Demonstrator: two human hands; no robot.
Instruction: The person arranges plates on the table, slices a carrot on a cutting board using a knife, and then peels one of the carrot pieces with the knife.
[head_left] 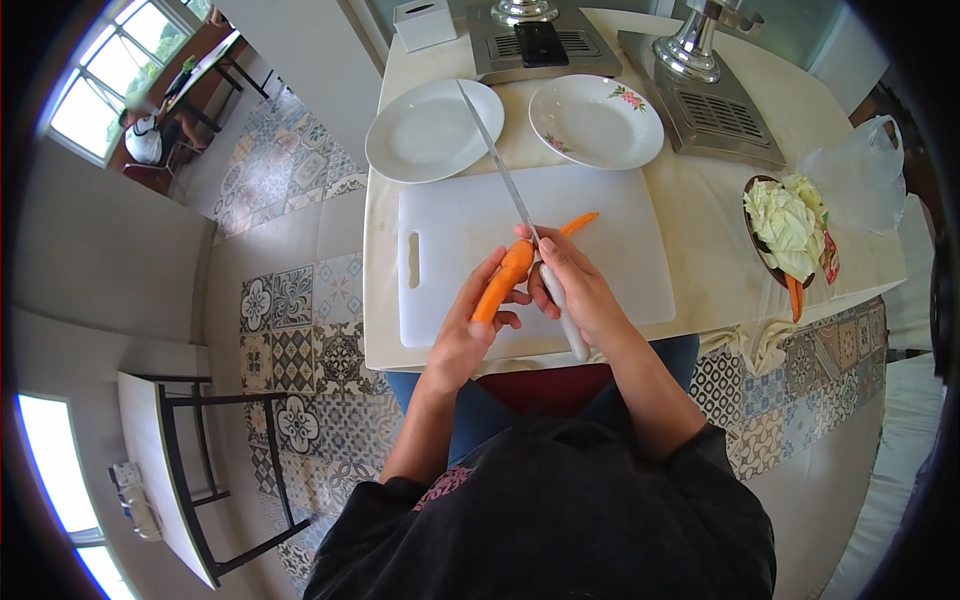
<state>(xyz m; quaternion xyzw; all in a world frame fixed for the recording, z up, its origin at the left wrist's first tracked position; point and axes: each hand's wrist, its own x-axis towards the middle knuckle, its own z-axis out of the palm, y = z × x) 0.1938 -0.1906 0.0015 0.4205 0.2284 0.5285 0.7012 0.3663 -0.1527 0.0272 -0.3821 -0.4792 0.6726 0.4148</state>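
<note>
Left hand: fingers curled round thick orange carrot. Right hand: fingers gripping white-handled long steel knife. Both over near part, white plastic cutting board.

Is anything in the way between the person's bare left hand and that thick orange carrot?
No, nothing visible: the bare left hand is holding the thick orange carrot directly. The bare right hand, with the long, white-handled metal knife, is by the carrot's far end, not between them.
</note>
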